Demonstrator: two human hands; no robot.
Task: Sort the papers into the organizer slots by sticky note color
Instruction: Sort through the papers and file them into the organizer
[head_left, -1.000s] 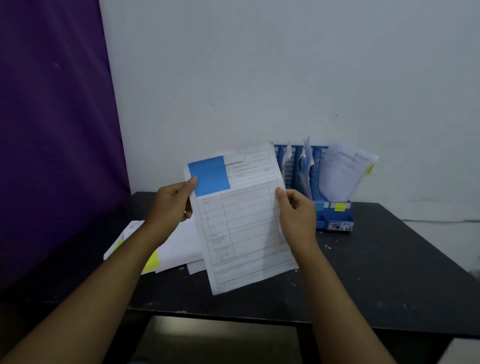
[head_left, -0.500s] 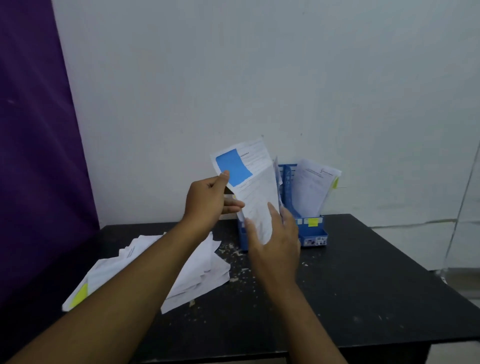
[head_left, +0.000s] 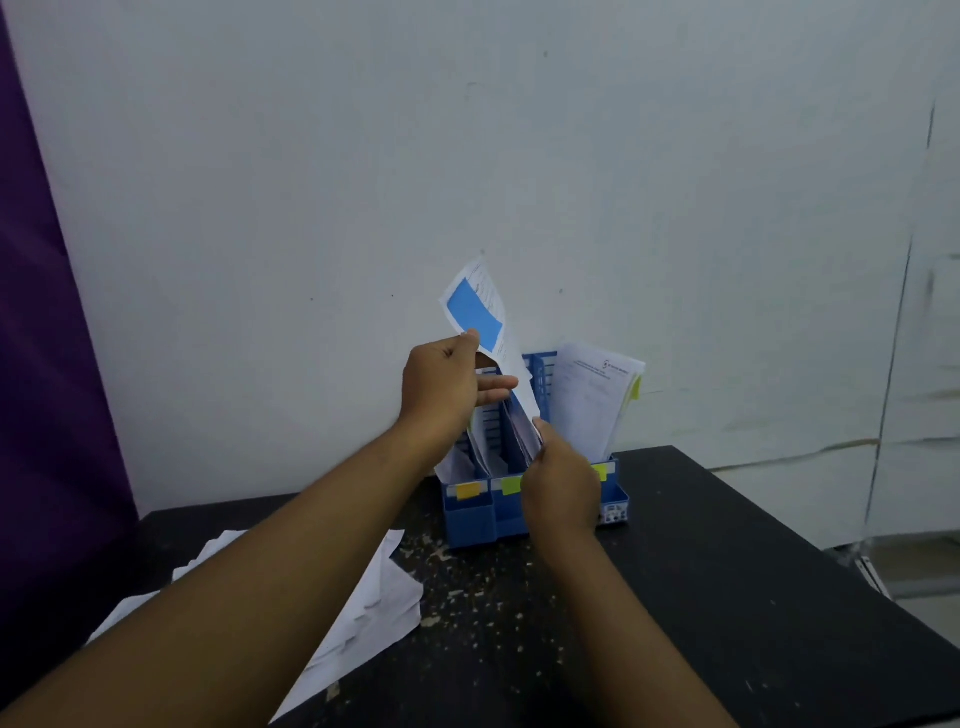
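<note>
Both hands hold one sheet (head_left: 513, 364) edge-on to the camera: the left hand (head_left: 441, 387) pinches its near edge just below the blue sticky note (head_left: 474, 312) at the top corner, and the right hand (head_left: 561, 483) pinches the bottom end with thumb and curled fingers. The sheet stands steep, its long axis running from the upper left down to the lower right, and its lower end is already at the mouth of the organizer (head_left: 470, 514), which stands at the far edge of the surface (head_left: 727, 571) against the wall (head_left: 311, 208), straight ahead of the hands. The front of the organizer shows an orange tab (head_left: 467, 490), a green tab (head_left: 510, 486) and a yellow tab (head_left: 600, 472); the right hand hides the front between green and yellow, so the colour of the slot under the sheet cannot be read, though a blue one would fit there. Filed papers (head_left: 592, 400) lean in the yellow slot, just right of the sheet. A loose pile (head_left: 384, 597) lies toward the near left corner, partly under the left forearm. The right hand is the nearer to the slot and looks best placed to steer the bottom edge between the dividers while the left steadies the top.
</note>
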